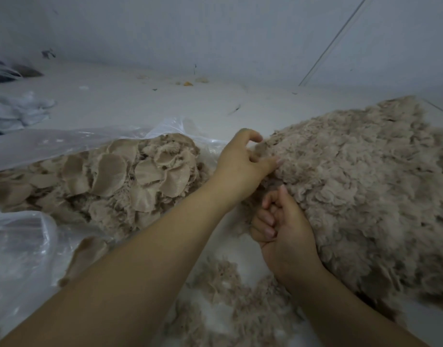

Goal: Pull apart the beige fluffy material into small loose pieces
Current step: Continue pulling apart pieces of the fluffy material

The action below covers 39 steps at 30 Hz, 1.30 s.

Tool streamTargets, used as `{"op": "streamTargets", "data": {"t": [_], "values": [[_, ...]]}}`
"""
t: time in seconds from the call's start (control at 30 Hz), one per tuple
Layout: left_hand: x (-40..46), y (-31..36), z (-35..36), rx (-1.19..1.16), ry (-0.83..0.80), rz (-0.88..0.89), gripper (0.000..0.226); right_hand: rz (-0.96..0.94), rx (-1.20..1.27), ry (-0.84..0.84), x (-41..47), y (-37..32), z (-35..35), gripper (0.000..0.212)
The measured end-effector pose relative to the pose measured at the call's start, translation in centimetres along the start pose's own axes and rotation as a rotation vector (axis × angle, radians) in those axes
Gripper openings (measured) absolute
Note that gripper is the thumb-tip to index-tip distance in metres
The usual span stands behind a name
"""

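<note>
Pinching the edge of the fluffy heap (353, 186), the left hand (240, 166) anchors it — a tuft is gripped in the right hand's (283, 229) curled fingers, seemingly for tearing loose.

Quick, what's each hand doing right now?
Left hand: fingers pinching the edge of the beige fluffy pile.
Right hand: fingers curled at the pile's edge; whether it holds any fluff cannot be told.
</note>
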<state>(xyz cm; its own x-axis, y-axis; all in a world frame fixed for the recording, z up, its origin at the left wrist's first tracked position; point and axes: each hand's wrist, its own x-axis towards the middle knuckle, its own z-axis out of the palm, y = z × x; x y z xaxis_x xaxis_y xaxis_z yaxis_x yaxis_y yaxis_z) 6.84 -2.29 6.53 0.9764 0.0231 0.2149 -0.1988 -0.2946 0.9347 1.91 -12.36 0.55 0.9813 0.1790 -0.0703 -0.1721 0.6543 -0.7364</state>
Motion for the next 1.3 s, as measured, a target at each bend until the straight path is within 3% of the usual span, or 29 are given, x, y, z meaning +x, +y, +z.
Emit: {"op": "streamTargets", "data": {"t": [0.07, 0.37, 0.57, 0.67, 0.8, 0.93, 1.3], "values": [[0.2, -0.1, 0.1, 0.061, -0.045, 0.051, 0.007, -0.017, -0.006, -0.014, -0.1, -0.1, -0.1, 0.038], [-2.6, -4.1, -1.7, 0.219, 0.017, 0.145, 0.025, -0.097, -0.068, -0.097, 0.2, -0.4, -0.2, 0.052], [-4.8, -5.1, -2.7, 0.134, 0.042, 0.145, 0.027, -0.046, -0.059, -0.04, 0.2, -0.5, 0.2, 0.032], [-5.9, -5.1, -3.0, 0.075, 0.08, 0.131, 0.034, -0.042, -0.059, -0.035, 0.1, -0.5, 0.3, 0.037], [-6.8, -5.4, -3.6, 0.07, 0.126, 0.134, 0.032, -0.036, -0.04, -0.001, 0.4, -0.4, -0.1, 0.028], [-7.5, -5.6, -4.2, 0.089, 0.091, 0.137, 0.034, -0.007, 0.026, 0.039, 0.6, -0.4, -0.1, 0.04], [-8.2, -6.3, -5.0, -0.036, 0.071, -0.036, 0.032, 0.004, 0.045, 0.092, 0.9, -0.1, -0.5, 0.023]]}}
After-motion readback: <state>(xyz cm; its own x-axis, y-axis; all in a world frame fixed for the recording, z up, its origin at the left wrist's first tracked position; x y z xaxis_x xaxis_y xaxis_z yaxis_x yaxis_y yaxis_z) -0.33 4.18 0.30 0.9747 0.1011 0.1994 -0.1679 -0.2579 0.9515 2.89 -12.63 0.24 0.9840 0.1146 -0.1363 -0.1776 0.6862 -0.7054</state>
